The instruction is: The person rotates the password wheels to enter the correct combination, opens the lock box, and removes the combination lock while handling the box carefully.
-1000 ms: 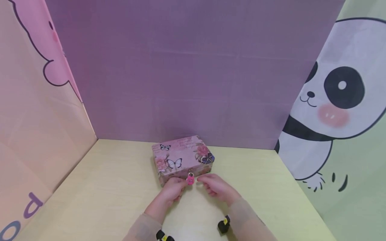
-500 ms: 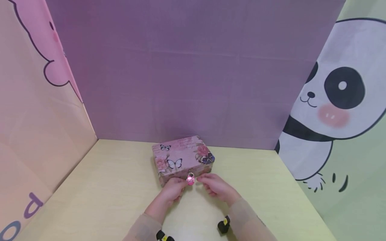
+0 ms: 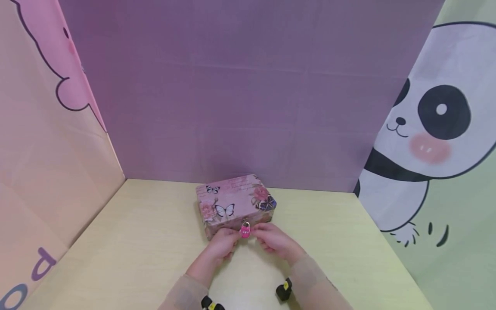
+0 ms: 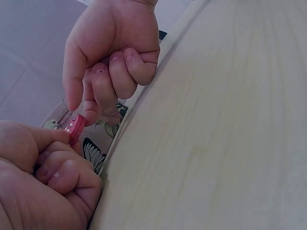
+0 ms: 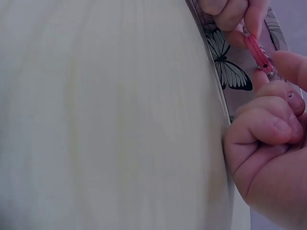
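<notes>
A small pink combination padlock (image 3: 245,231) hangs by its shackle at the front of a pink box (image 3: 228,198) printed with flowers and butterflies. My left hand (image 3: 222,242) pinches the padlock's left edge between thumb and index finger; the left wrist view shows this left hand (image 4: 53,167) with its other fingers curled. From the right, my right hand (image 3: 278,242) has its thumb and index finger at the padlock's other edge. In the right wrist view the padlock (image 5: 259,51) lies between the fingertips of both hands, and the right hand's (image 5: 273,129) remaining fingers are folded. The box lid is closed.
The box stands on a pale wooden table (image 3: 155,228), near a purple backdrop (image 3: 240,94). A panel with a panda drawing (image 3: 441,112) rises on the right, and a pinkish panel (image 3: 50,150) on the left. Small black devices sit at both wrists.
My right hand has moved slightly left, from just beside the padlock to its edge. The padlock's face has tilted a little, while the left hand and the box have barely moved.
</notes>
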The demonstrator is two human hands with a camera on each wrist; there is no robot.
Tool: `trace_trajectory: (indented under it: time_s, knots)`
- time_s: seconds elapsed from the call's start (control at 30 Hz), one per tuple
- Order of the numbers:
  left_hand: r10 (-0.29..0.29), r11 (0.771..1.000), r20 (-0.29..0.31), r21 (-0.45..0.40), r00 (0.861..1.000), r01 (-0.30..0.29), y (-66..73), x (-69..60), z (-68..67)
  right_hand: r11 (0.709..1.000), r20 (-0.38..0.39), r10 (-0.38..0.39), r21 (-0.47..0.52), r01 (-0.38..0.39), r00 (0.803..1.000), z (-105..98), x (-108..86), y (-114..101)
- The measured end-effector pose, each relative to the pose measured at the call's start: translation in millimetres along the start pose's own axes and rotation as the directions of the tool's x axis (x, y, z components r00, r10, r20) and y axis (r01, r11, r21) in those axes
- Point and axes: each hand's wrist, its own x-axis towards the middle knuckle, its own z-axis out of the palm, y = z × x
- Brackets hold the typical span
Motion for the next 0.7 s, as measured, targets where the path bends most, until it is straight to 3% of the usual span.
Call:
trace_trajectory:
  time_s: [0.7]
  knots:
    - [0.030, 0.999, 0.016, 0.038, 0.999, -0.031, -2.8, 1.1, -1.1, 0.999, -0.013, 0.008, -0.034, -0.009, 1.000, 8.9, 4.1, -3.3]
